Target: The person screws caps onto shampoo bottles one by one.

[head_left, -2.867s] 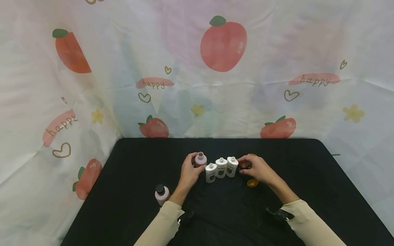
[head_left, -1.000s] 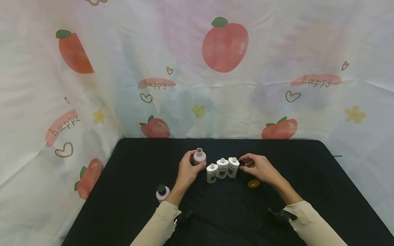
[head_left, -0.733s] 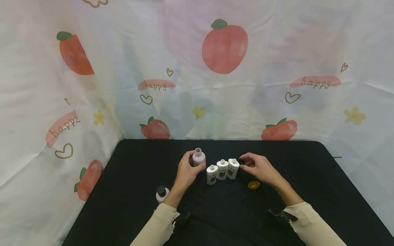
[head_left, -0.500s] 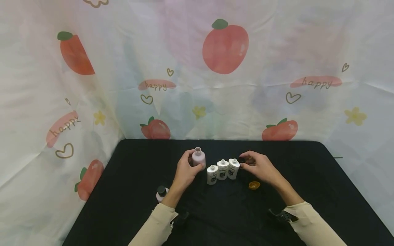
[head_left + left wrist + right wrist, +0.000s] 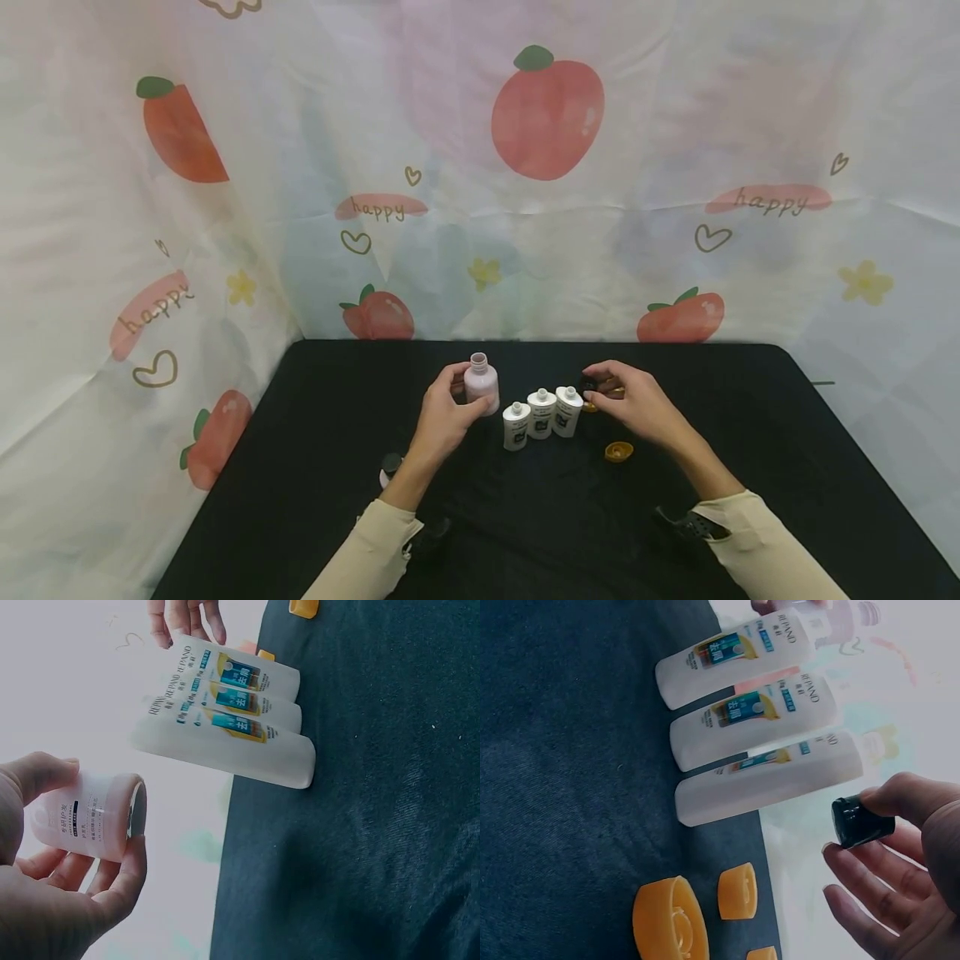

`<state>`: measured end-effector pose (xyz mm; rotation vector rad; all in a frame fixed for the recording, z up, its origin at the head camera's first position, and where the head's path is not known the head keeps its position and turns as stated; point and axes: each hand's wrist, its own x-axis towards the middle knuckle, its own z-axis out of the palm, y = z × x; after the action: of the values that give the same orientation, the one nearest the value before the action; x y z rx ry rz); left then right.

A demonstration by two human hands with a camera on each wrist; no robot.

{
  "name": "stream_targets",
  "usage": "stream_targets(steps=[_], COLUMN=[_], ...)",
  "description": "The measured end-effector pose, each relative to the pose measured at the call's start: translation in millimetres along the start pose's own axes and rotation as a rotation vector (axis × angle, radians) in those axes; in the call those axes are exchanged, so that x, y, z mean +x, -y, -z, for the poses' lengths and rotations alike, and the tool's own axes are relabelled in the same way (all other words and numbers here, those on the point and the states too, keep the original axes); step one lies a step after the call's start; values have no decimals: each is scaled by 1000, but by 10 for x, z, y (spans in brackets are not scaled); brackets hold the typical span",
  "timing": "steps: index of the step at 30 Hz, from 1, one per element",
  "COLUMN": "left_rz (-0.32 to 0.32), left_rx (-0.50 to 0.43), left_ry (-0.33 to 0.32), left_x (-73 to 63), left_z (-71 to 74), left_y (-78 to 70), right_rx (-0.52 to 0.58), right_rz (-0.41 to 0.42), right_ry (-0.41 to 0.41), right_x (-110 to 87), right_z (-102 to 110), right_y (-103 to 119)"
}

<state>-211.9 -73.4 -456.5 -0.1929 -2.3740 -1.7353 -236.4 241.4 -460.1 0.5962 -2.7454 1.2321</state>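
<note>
My left hand (image 5: 442,423) grips a small pink bottle (image 5: 482,388) round its body, raised off the black table; its threaded neck stands bare. In the left wrist view, thumb and fingers wrap the bottle (image 5: 86,814), and its base shows. With my right hand (image 5: 637,404) I pinch a black cap (image 5: 862,822) between thumb and fingertips. Between the hands three white bottles stand upright side by side: the left one (image 5: 516,427), the middle one (image 5: 541,414) and the right one (image 5: 567,412), all with bare nozzles.
Orange caps lie right of the white bottles, a large one (image 5: 671,919) and a smaller-looking one (image 5: 737,892) in the right wrist view. A second pink bottle with a black cap (image 5: 392,463) is partly hidden behind my left forearm. A printed curtain (image 5: 547,250) hangs behind the table (image 5: 360,392).
My left hand has lifted the pink bottle and drawn it a little left, away from the white bottles. My right hand has risen slightly with the black cap, uncovering some orange below it.
</note>
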Motion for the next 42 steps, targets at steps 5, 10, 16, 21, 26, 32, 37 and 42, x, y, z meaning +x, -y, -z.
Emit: stream_targets(steps=[5,10,16,21,26,32,37,42], left_rz=[-27,-44,-33,-38,-50,-78,-103,-112], left_rx=[22,19,15,14,3,-1,-11,-14], left_ry=[-3,6,13,17,31,56,78,97], left_x=[-13,-30,-45,-57,-81,-107,-140,-172], left_z=[45,89,131,150,167,186,191,179], left_y=[-24,-71,-115,-156,-215,-278,-338,-400], right_rx=[-7,-31,-42,-35,-32,-28,-15,7], right_rz=[21,39,52,98,130,156,195,270], right_ry=[-15,-20,-21,-22,-15,-16,-12,-15], right_x=[14,31,66,96,115,127,142,152], right_z=[21,59,110,134,162,188,183,187], right_y=[44,122,251,358,493,708,842,938])
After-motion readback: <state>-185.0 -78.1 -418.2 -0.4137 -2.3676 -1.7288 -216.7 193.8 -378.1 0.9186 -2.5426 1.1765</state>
